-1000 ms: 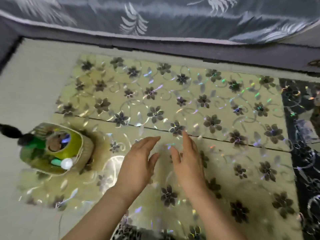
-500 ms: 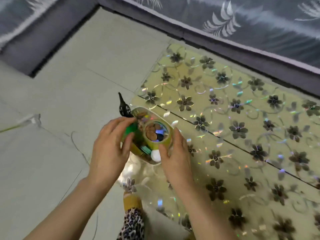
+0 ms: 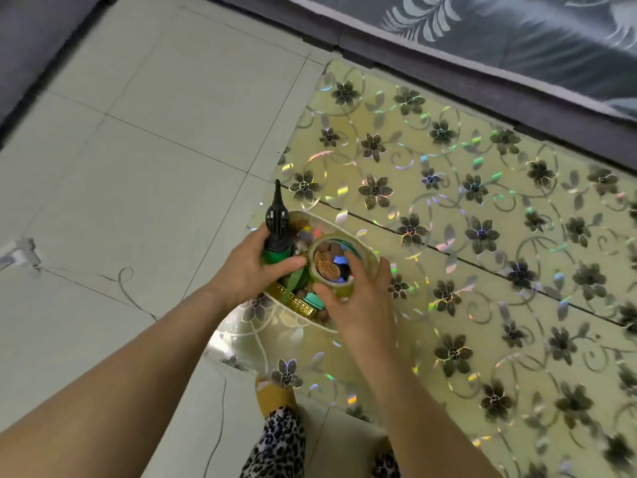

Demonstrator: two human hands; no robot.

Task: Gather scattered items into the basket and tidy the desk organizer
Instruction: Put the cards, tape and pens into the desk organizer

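Basket (image 3: 370,262), a pale oval tub already crowded with small things, sits on the floral, iridescent mat (image 3: 482,208) at the mat's near-left corner, directly under both hands. Its far rim shows beyond the fingertips; its near wall shows below the wrists.

Left hand (image 3: 248,267) curls around the green body of a black-tipped tool (image 3: 276,225) that stands upright at the basket's left end, thumb across its base. The nozzle rises clear above the knuckles, so the grip looks meant to steady a tall, top-heavy piece or seat it deeper among the contents rather than let it tip out.

Right hand (image 3: 358,301) wraps a roll of clear tape (image 3: 332,267), thumb on the near side and fingers over the far edge. The roll lies flat on top of the pile, and through its core show brown rounded pieces and something blue. Holding it from above like this probably lets the person press or shift it into a stable spot.

Beneath the gap between the two hands lie a gold patterned bar (image 3: 293,301), a green ribbon strip (image 3: 293,282) and a teal object (image 3: 315,300), partly hidden.

Left of the left hand the tiled floor (image 3: 138,150) carries a thin loose wire (image 3: 120,281) leading to a white fitting (image 3: 20,253). Below the wrists a leopard-print garment (image 3: 279,446) shows. I judge the gathering nearly finished, with the contents now being settled; no desk organizer is in view.
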